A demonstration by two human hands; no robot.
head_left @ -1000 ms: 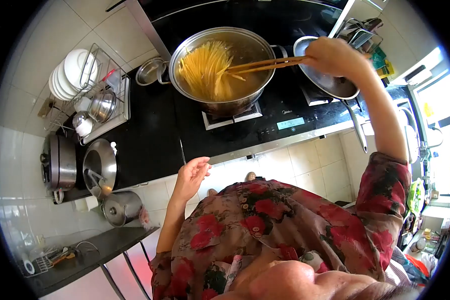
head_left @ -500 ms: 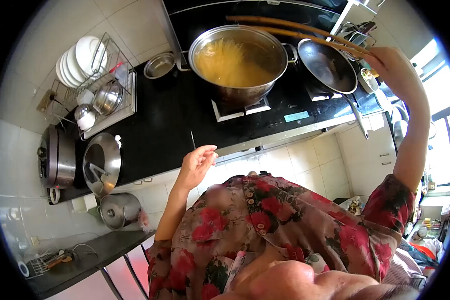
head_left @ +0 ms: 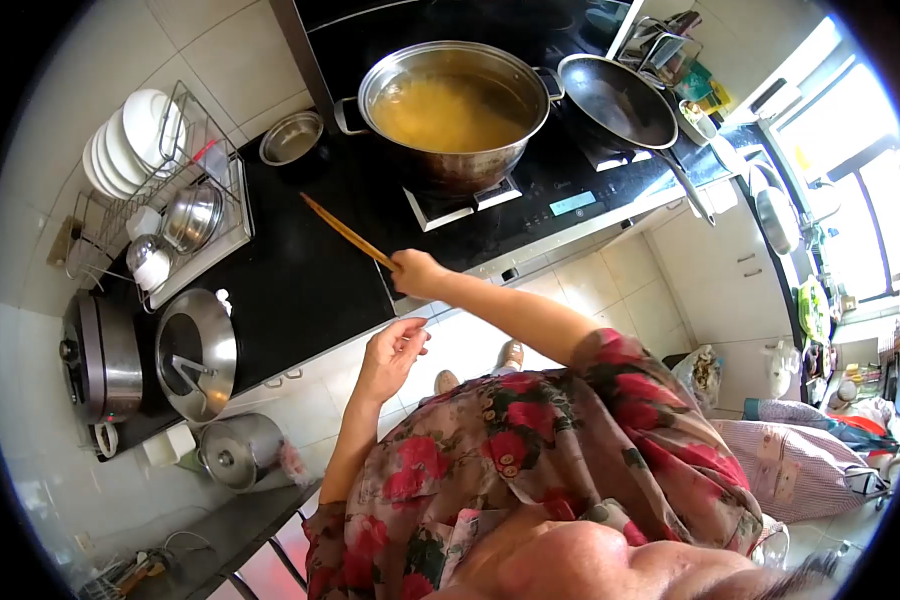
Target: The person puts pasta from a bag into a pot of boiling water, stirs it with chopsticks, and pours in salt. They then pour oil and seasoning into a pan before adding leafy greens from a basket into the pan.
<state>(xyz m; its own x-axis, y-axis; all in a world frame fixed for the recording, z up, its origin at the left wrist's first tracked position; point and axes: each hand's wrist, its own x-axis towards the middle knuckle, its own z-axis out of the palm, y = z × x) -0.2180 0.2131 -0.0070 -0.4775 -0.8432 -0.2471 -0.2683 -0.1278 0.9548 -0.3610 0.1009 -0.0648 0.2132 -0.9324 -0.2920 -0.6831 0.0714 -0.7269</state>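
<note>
My right hand (head_left: 419, 274) is closed around a pair of long wooden chopsticks (head_left: 347, 228), held low over the black counter (head_left: 290, 270) with their tips pointing up and left. Just below it, by the counter's front edge, my left hand (head_left: 390, 360) hangs loosely curled, fingers apart and holding nothing. On the stove's left burner stands a large steel pot (head_left: 455, 155), with pale yellow noodles (head_left: 435, 115) under cloudy yellowish liquid. A dark frying pan (head_left: 625, 105) rests on the right burner, its handle toward me.
A small steel bowl (head_left: 292, 137) sits left of the pot. Farther left are a dish rack (head_left: 195, 255) with white plates (head_left: 155, 125), a wok (head_left: 220, 350) and an electric cooker (head_left: 115, 350). A lidded pot (head_left: 240, 450) stands lower left. The window (head_left: 855, 180) is at right.
My right hand has swung from the far right, above the frying pan, down to the counter's front edge near my left hand, bringing the chopsticks along. The noodles now sit lower in the liquid.
</note>
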